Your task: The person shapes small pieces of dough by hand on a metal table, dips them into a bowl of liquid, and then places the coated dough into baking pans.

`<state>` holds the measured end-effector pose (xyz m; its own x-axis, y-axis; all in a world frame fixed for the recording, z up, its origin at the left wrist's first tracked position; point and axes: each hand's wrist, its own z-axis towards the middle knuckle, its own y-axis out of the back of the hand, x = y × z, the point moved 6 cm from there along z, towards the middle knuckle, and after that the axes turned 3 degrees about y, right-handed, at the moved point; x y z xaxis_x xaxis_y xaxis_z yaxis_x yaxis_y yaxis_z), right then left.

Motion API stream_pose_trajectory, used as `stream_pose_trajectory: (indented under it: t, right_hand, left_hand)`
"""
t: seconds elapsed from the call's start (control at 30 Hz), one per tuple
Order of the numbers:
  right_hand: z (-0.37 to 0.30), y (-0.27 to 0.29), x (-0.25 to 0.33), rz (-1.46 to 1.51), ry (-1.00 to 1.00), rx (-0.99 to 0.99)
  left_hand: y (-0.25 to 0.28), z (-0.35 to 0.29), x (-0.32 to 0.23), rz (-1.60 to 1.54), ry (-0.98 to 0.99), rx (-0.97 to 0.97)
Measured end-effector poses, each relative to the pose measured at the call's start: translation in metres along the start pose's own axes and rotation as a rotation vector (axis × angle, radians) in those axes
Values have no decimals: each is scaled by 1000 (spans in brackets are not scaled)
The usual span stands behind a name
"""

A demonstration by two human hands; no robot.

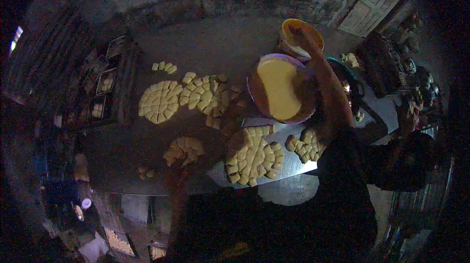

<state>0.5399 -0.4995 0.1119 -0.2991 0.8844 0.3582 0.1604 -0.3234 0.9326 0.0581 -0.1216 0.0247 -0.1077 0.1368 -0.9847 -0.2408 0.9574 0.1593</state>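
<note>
My right arm stretches forward over the table, and my right hand [299, 37] is inside a yellow bucket [319, 39]; its fingers are hard to make out there. Just nearer stands a wide purple-rimmed basin [251, 83] holding a pale yellow mass [278, 89]. My left hand [179, 170] is low on the left in deep shadow, at a fan of cut dough pieces [186, 148]; darkness hides its fingers. Two rounds of cut dough [160, 101] [203, 94] lie beyond it. More cut dough [254, 157] sits on a shiny metal surface, with a smaller dough cluster [304, 145] to its right.
Racks [105, 82] with trays line the left side. A few loose dough pieces [164, 67] lie at the far left of the table [196, 42]. A dark round vessel [345, 79] stands right of the basin, partly behind my arm. A pale door panel [374, 2] is at the back right.
</note>
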Motion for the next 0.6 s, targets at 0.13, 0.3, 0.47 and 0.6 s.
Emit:
stream_pose_trajectory:
  t: [0.13,0.3,0.47,0.6]
  right_hand:
    - [-104,-57,121,805,-94,263]
    - [-244,-151,237,772,287,440]
    - [-279,-181,289,758,188,494]
    - [-299,-175,331,282,656,-163]
  left_hand:
    - [-26,16,-33,-1,-76,192]
    - [-63,13,63,-930,176,141]
    - [-38,-8,63,-918,258,-118]
    - [-14,-9,34,-441,225,-43]
